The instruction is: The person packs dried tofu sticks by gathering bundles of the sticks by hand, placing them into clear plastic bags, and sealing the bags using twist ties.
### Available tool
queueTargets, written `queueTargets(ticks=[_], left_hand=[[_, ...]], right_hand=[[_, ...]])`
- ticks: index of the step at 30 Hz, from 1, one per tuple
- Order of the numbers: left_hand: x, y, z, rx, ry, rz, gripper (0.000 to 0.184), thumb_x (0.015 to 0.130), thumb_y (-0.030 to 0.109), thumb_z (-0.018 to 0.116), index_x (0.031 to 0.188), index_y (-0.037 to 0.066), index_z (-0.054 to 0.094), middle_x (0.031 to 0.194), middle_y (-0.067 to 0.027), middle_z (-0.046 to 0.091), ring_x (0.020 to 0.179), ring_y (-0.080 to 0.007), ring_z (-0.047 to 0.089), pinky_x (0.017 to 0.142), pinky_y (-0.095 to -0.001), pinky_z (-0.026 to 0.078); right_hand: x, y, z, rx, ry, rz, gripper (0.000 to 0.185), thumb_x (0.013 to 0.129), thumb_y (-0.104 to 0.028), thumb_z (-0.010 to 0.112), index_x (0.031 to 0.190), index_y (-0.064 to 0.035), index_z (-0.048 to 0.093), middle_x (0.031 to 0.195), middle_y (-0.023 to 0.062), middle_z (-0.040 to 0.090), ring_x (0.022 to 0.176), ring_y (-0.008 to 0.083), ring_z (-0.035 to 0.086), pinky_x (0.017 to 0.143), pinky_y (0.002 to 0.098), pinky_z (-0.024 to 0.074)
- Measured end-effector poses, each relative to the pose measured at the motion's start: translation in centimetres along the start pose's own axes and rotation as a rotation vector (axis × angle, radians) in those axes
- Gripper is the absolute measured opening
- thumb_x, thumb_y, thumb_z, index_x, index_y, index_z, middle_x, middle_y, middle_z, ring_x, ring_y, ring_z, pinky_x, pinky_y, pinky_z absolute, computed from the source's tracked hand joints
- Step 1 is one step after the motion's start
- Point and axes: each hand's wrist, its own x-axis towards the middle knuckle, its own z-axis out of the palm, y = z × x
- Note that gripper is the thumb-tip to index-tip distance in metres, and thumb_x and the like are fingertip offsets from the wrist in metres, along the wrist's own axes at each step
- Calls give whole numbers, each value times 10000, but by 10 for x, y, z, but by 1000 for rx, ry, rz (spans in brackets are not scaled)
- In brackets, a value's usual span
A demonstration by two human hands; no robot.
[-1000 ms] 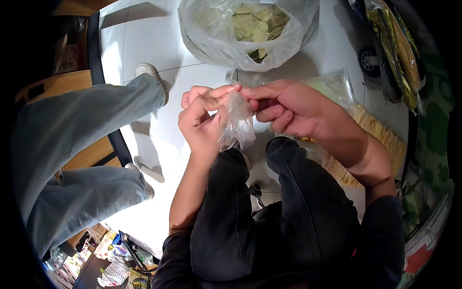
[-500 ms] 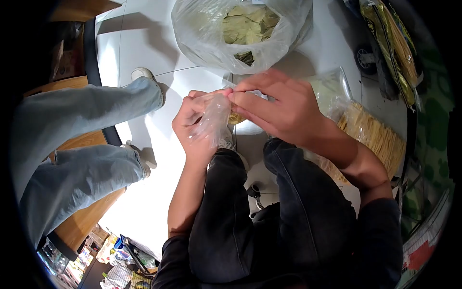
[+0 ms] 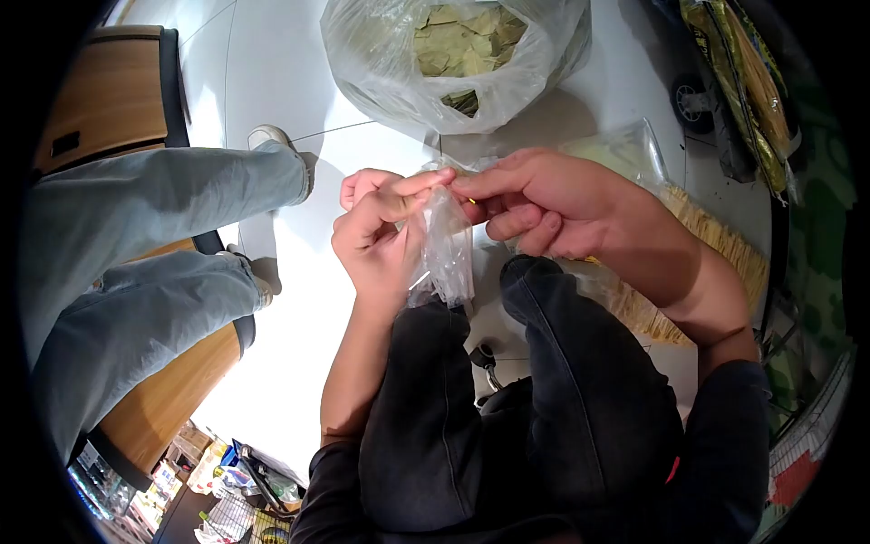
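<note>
A clear plastic bag (image 3: 446, 240) hangs from my fingers above my knees, its loose end drooping toward the left knee. My left hand (image 3: 379, 222) is closed on the bag, thumb and index finger pinching its upper edge. Facing it, my right hand (image 3: 553, 204) pinches the same edge with thumb and index finger, its other fingers curled. The fingertips of both hands almost meet. What lies behind the hands is mostly hidden. Just beyond them stands a large translucent bag (image 3: 362, 77) holding dried leaves (image 3: 471, 41).
Right of my right arm lies a bundle of thin pale sticks (image 3: 725, 240) in clear plastic. A black wheel (image 3: 691, 104) and gold packaging (image 3: 739, 82) are at the upper right. Another person's legs (image 3: 172, 199) in jeans extend from the left, by wooden furniture (image 3: 109, 86).
My right hand has turned and shifted slightly right, its fingers now curled beneath. The bag's loose end has swung right, away from my left wrist. The wooden door at upper left has changed position.
</note>
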Motion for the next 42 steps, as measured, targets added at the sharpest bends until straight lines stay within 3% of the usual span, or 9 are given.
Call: queueTargets(ticks=[4, 6, 12, 19, 24, 28, 33, 39, 42], left_hand=[[-1, 0, 0, 29, 12, -60, 179, 806, -64, 730, 762, 57, 605, 1012, -109, 793, 836, -131, 555, 960, -316, 352], [-1, -5, -3, 51, 12, -47, 164, 808, -56, 735, 790, 54, 614, 1020, -120, 790, 844, -138, 559, 953, -314, 361], [0, 2, 0, -86, -13, -132, 159, 807, -52, 743, 857, 43, 626, 1065, -170, 773, 861, -165, 573, 908, -325, 419], [3, 4, 1, -169, -3, -243, 171, 805, -77, 751, 871, 28, 633, 1029, -173, 771, 885, -170, 605, 859, -321, 465], [13, 15, -5, -193, -71, -281, 274, 790, -53, 773, 1042, 28, 702, 931, -85, 763, 866, -151, 605, 860, -317, 451], [30, 9, -19, 39, -299, -43, 268, 763, 3, 792, 1025, 56, 767, 877, -9, 742, 793, -155, 600, 819, -326, 419], [31, 1, -15, 64, -362, 170, 161, 775, 73, 817, 931, 93, 784, 862, -5, 735, 800, -185, 619, 924, -402, 467], [29, 9, -15, 127, -285, 246, 173, 660, 90, 878, 813, 132, 811, 826, 27, 718, 763, -160, 604, 1015, -497, 522], [31, 7, -17, 126, -323, 265, 218, 632, 96, 867, 840, 146, 823, 780, 32, 708, 754, -151, 590, 1081, -508, 478]], right_hand=[[-5, -2, 5, 85, 3, 108, 274, 1017, -259, 648, 1118, -4, 654, 963, 35, 634, 564, 14, 435, 444, 183, 387], [-14, 1, 17, -315, 267, -285, 263, 982, -237, 676, 1176, -60, 667, 980, 47, 663, 661, 72, 581, 478, 225, 456], [-6, 22, 4, -1518, 513, -1333, 287, 808, -155, 772, 1089, -116, 731, 975, 27, 697, 793, 162, 677, 527, 240, 516], [7, 14, 0, -1594, 563, -1504, 224, 798, -125, 788, 1011, -85, 732, 872, 43, 703, 756, 180, 697, 539, 275, 529], [1, 4, 3, -1496, 345, -1209, 142, 836, -102, 754, 954, -50, 694, 849, 75, 666, 706, 221, 673, 549, 298, 523], [2, 3, 2, -1267, 237, -1172, 77, 901, -78, 707, 944, -28, 667, 837, 68, 650, 641, 185, 642, 544, 287, 501], [-20, -27, 23, -612, 150, -123, 160, 998, -167, 629, 921, -29, 654, 788, 1, 605, 509, 62, 522, 444, 238, 393], [-15, -22, 11, 0, 51, 284, 213, 1001, -222, 634, 978, -11, 654, 746, 1, 591, 457, 41, 435, 380, 216, 298], [-24, -25, 10, -175, 48, 212, 210, 1009, -205, 611, 1041, -3, 658, 830, 18, 630, 494, 62, 498, 413, 228, 368]])
